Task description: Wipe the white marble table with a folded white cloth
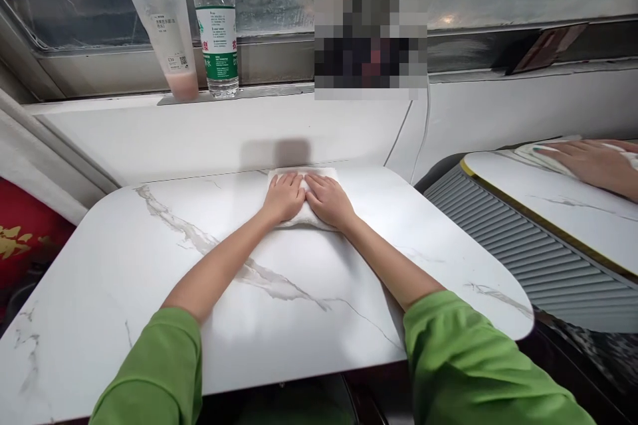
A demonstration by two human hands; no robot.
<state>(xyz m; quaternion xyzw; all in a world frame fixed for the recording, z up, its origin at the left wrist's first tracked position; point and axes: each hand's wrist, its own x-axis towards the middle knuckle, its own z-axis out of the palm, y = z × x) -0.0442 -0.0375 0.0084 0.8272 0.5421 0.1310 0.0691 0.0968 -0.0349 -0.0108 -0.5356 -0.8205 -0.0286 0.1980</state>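
Your left hand [285,198] and right hand [327,199] lie side by side on the folded white cloth [308,220], which is flat near the middle of the far edge of the table [319,319]. Both hands are open, palms down, fingers extended and nearly together; neither grips the cloth. This flat contact likely spreads pressure across the cloth and limits bunching, while the close hand spacing probably loads it as a single pad. Both arms extend over the table, presumably because the cloth is at its far side. The plastic cup [167,30] and water bottle [218,40] stand beyond the table's far edge, toward its left, on the window ledge; this position leaves them off the table surface. To the right of the table, another person's hand [593,159] rests on a separate cloth [541,158] atop a second table [563,192].
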